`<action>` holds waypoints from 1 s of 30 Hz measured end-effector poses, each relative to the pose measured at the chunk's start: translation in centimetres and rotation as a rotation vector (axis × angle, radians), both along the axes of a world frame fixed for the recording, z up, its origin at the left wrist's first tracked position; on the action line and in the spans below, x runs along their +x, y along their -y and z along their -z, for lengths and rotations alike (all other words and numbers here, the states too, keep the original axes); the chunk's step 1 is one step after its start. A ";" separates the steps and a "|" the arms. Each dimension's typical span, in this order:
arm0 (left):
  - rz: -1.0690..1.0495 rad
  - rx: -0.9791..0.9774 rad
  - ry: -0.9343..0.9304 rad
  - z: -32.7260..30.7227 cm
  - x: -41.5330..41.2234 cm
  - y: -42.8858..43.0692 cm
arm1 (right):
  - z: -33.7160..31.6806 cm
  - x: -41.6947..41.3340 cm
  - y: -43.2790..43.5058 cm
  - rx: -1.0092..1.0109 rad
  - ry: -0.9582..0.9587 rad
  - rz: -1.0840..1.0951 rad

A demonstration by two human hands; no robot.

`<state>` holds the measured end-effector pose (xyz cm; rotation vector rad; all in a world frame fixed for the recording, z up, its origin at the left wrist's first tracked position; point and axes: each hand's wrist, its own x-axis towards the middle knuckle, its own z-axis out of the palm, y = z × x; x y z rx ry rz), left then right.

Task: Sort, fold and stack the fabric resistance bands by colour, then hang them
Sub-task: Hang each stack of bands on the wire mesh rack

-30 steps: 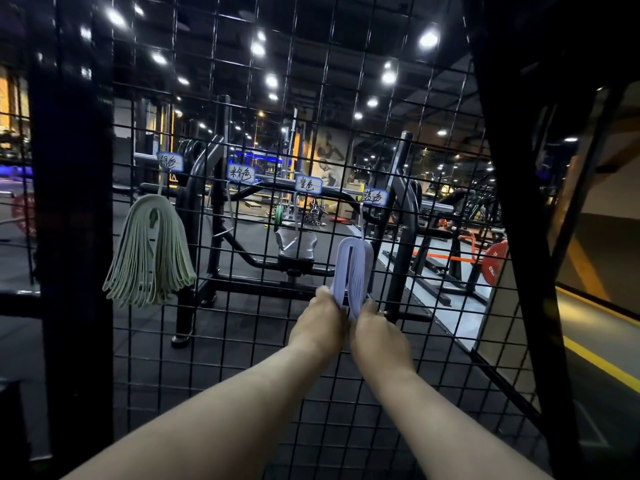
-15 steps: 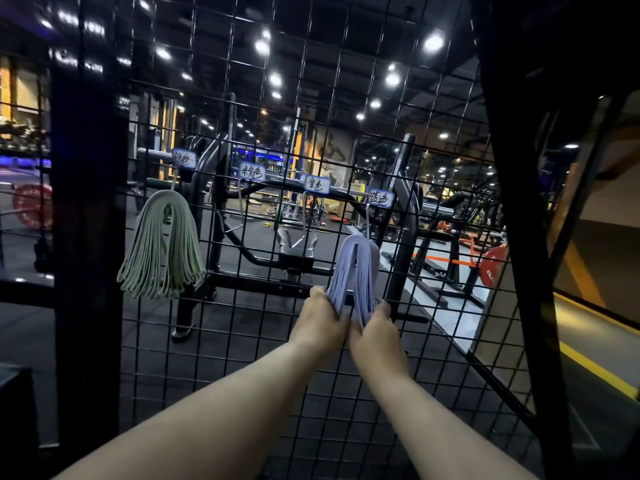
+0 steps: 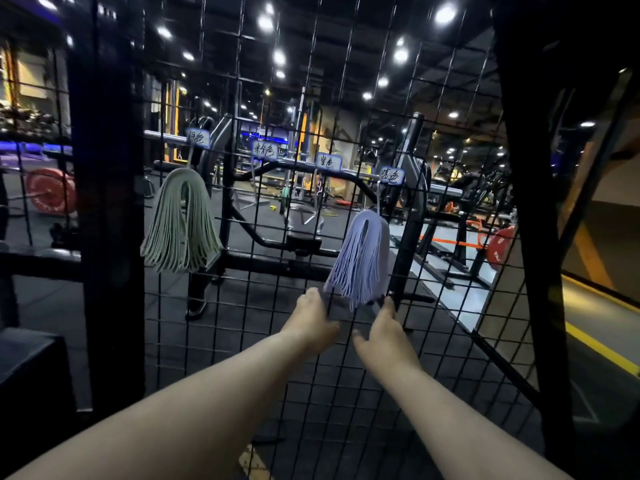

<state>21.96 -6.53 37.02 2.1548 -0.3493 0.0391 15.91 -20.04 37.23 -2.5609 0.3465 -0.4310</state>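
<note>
Single head-worn wide-angle view, facing forward, slightly down, near wire grid [image 3: 207, 327].

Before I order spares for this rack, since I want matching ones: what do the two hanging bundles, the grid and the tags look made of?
Green bundle and lilac bundle: matte fabric, probably elastic; flat strips drape limply, no shine. Grid: thin metal wire, black coated, apparently; straight rigid squares. Tags: pale card or plastic, handwritten in dark ink; too blurred to tell which.

Both arms stretched forward; left hand [image 3: 310, 322], right hand [image 3: 382, 336] slightly apart, backs up, fingers relaxed.
</note>
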 end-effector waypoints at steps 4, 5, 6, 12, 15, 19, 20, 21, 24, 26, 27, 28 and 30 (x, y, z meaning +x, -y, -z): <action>0.063 0.241 -0.047 2.5 -1.2 -2.2 | 2.2 -0.4 -1.5 0.047 -0.252 0.032; 0.103 0.300 -0.046 3.1 -1.4 -3.0 | 2.6 -0.6 -1.7 0.028 -0.326 0.016; 0.134 0.346 -0.068 4.4 -2.2 -4.3 | 3.8 -0.9 -2.5 0.020 -0.404 -0.007; 0.180 0.457 -0.244 12.0 -5.1 -12.3 | 12.4 -2.8 -7.4 -0.033 -0.602 -0.178; 0.205 0.443 -0.421 17.1 -6.3 -16.6 | 18.0 -3.7 -10.3 -0.045 -0.699 -0.310; 0.199 0.434 -0.614 23.3 -8.1 -20.9 | 24.7 -5.5 -13.3 -0.054 -0.857 -0.371; 0.194 0.431 -0.642 24.7 -8.6 -21.7 | 26.1 -5.7 -13.9 -0.047 -0.876 -0.388; 0.184 0.441 -0.668 26.6 -9.1 -22.5 | 28.1 -6.0 -14.6 -0.037 -0.894 -0.408; 0.188 0.502 -0.720 32.2 -11.3 -24.0 | 33.0 -7.6 -16.5 -0.063 -0.970 -0.463; 0.226 0.627 -0.729 35.8 -12.8 -24.8 | 36.4 -8.8 -17.9 -0.076 -1.023 -0.510; 0.248 0.688 -0.735 37.4 -13.6 -25.2 | 38.0 -9.4 -18.5 -0.072 -1.045 -0.527; 0.271 0.741 -0.746 38.8 -14.3 -25.6 | 39.5 -9.9 -19.2 -0.058 -1.065 -0.537; 0.309 0.844 -0.777 41.5 -15.5 -26.7 | 42.7 -11.0 -20.5 -0.028 -1.107 -0.557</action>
